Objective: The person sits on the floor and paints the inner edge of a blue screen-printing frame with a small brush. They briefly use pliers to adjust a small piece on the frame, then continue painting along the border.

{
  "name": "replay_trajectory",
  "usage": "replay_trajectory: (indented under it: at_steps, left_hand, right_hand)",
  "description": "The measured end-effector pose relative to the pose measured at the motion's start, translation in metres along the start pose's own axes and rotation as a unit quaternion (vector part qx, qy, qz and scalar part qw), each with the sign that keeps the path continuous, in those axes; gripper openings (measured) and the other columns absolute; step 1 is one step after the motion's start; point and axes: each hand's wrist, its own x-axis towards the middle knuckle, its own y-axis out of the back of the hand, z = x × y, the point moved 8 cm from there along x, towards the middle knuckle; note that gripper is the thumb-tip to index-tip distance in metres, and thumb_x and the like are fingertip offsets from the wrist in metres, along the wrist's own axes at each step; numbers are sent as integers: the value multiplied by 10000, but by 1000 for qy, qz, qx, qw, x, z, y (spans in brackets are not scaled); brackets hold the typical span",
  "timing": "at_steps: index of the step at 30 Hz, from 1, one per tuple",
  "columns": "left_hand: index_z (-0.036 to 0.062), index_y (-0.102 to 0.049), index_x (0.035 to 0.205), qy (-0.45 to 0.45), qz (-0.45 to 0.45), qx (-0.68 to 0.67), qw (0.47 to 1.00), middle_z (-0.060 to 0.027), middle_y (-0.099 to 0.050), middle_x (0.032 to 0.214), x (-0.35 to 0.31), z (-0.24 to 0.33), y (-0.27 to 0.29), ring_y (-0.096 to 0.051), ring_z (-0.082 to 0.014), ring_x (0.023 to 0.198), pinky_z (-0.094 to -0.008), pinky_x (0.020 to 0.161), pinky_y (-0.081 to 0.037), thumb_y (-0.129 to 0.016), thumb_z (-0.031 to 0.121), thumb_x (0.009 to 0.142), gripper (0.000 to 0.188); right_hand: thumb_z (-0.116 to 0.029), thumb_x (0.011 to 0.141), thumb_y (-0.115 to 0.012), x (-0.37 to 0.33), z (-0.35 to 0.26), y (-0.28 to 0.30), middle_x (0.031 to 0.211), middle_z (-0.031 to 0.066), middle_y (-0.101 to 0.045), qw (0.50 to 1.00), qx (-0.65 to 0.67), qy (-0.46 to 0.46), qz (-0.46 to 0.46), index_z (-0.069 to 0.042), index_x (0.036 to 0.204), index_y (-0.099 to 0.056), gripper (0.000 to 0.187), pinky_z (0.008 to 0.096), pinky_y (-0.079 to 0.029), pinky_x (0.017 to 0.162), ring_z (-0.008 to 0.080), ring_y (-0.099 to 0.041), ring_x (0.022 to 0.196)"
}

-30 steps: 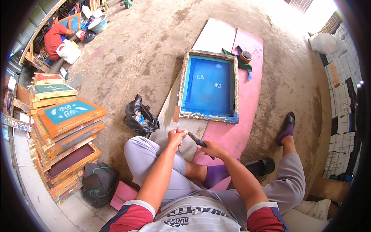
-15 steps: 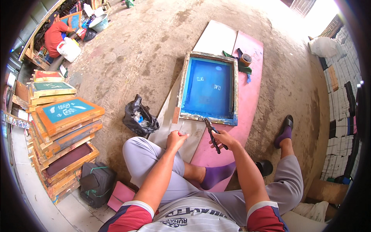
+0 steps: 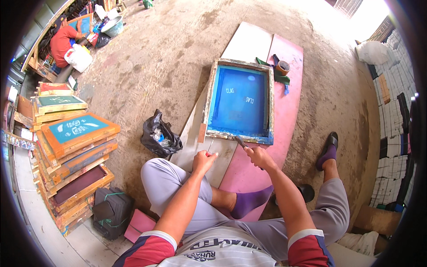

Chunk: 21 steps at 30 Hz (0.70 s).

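A screen-printing frame (image 3: 270, 102) with blue mesh and a worn, paint-stained wooden border lies in front of me. My right hand (image 3: 260, 158) is closed around the handles of dark pliers (image 3: 240, 142), whose jaws meet the near edge of the frame. In my closed left hand (image 3: 204, 162) is a thin tool with a metal shaft (image 3: 211, 144) and a bit of red at its grip, seemingly a small screwdriver. Its tip points toward the frame's near left corner. My fingers hide most of its handle.
Under the frame lie a white board (image 3: 249, 40) and a pink board (image 3: 289, 66). A tape roll (image 3: 283, 67) sits beyond the frame's right side. A black plastic bag (image 3: 153, 138) stands left. Stacked frames (image 3: 106, 129) rise at far left, near a person in red (image 3: 61, 46).
My right hand has tightened on the pliers, bringing the spread handles together, and turned over them. The left hand has barely moved.
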Motion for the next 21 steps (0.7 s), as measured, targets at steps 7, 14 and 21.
replay_trajectory:
  at_steps: [7, 14, 21]
  left_hand:
    - [13, -679, 783, -11, 4, -40, 999, -149, -734, 757, 3, -6, -6, -727, -233, 705, -398, 668, -556, -851, 474, 845, 497]
    - [18, -723, 853, -16, -23, -172, 985, -109, -738, 758, 8, -15, -15, -652, -167, 582, -361, 540, -514, -821, 432, 901, 427]
    - [-1, -727, 1058, 88, -141, -341, 925, -108, -747, 915, -12, -14, -30, -467, -86, 438, -270, 375, -393, -799, 308, 952, 334]
  right_hand:
    - [-544, 1046, -555, -25, -23, 0, 909, 287, -741, 969, -174, 90, 154, -6, 1005, -688, 556, 600, -569, 804, 490, -728, 893]
    - [-478, 1025, -633, -29, -19, -19, 850, 241, -737, 934, -183, 175, 251, -37, 974, -650, 444, 579, -559, 736, 464, -722, 822]
    - [-531, 953, -722, -69, -34, -53, 831, 226, -739, 964, -133, 208, 100, -40, 984, -704, 492, 571, -553, 733, 457, -726, 828]
